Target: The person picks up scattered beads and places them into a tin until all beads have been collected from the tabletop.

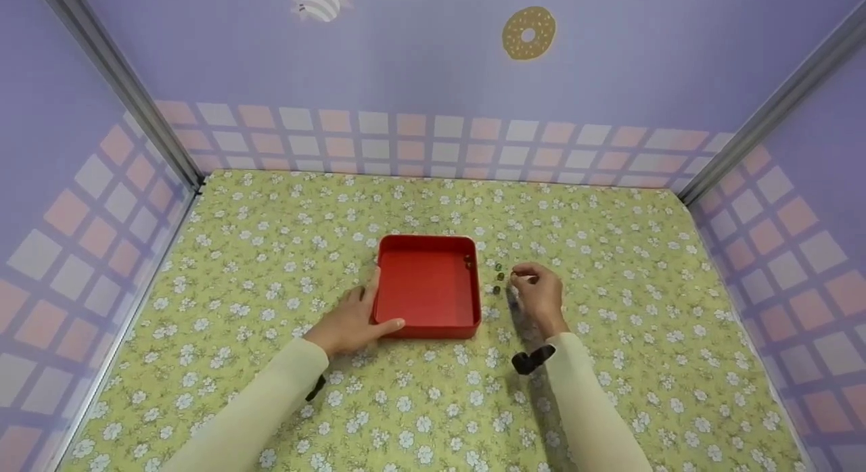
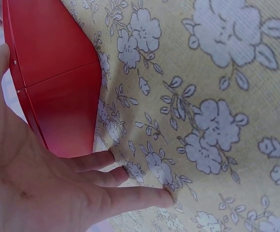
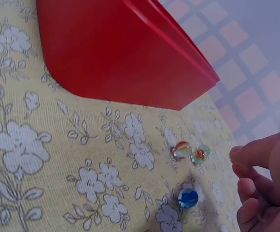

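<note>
A square, open red box (image 1: 426,289) rests on the flowered cloth. At its near left corner, my left hand (image 1: 348,323) has its thumb on the near rim and its outstretched fingers beside the left wall. Several fingertips reach down to the cloth in the left wrist view. Right of the box lie three glass marbles: a blue one (image 3: 188,198), an orange-and-clear one (image 3: 181,150) and a greenish one with red (image 3: 200,154). Just beyond them, my right hand (image 1: 540,295) has bent fingers, thumb and fingertip close together; I cannot tell whether they pinch anything.
Small marbles (image 1: 468,261) sit inside the box against its right wall. The yellow-green flowered cloth (image 1: 270,377) covers the table. Purple panels with pink and white checks (image 1: 413,144) enclose it at the back and both sides. A black band (image 1: 534,358) is on the right wrist.
</note>
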Demonstrator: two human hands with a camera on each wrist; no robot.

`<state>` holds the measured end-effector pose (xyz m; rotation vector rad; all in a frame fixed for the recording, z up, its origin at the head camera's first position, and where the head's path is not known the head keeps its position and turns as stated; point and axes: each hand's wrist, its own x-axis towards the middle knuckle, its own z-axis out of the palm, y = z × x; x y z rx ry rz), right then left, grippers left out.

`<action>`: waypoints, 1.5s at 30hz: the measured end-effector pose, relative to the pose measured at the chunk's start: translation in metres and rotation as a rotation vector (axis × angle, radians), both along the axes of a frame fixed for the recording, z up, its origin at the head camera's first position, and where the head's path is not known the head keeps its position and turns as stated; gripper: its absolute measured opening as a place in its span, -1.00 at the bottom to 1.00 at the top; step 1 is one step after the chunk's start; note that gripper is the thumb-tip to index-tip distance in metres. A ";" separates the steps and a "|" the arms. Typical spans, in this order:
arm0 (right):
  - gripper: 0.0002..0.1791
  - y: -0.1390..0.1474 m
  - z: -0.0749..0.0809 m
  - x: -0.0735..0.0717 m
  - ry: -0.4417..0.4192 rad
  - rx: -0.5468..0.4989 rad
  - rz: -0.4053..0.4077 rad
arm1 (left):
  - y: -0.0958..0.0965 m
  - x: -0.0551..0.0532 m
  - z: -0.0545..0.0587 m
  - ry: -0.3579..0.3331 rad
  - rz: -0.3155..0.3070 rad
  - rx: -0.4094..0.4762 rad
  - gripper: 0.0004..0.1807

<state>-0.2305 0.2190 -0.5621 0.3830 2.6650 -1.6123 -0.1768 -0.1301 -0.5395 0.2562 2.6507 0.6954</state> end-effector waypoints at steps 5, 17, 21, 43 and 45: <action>-0.76 -0.004 0.007 0.001 0.011 0.000 0.005 | 0.000 0.000 0.002 0.001 0.006 0.001 0.18; -0.79 -0.013 0.017 0.001 0.094 -0.080 0.045 | 0.001 -0.002 -0.001 -0.013 0.010 0.005 0.18; -0.81 -0.015 0.020 0.002 0.091 -0.108 0.054 | 0.000 -0.002 -0.002 -0.005 0.003 -0.002 0.18; -0.90 -0.038 0.029 0.004 0.180 -0.104 0.155 | 0.002 -0.001 -0.001 0.006 -0.016 -0.012 0.19; -0.90 -0.041 0.029 0.004 0.181 -0.096 0.160 | 0.002 -0.001 -0.001 0.015 -0.017 -0.016 0.19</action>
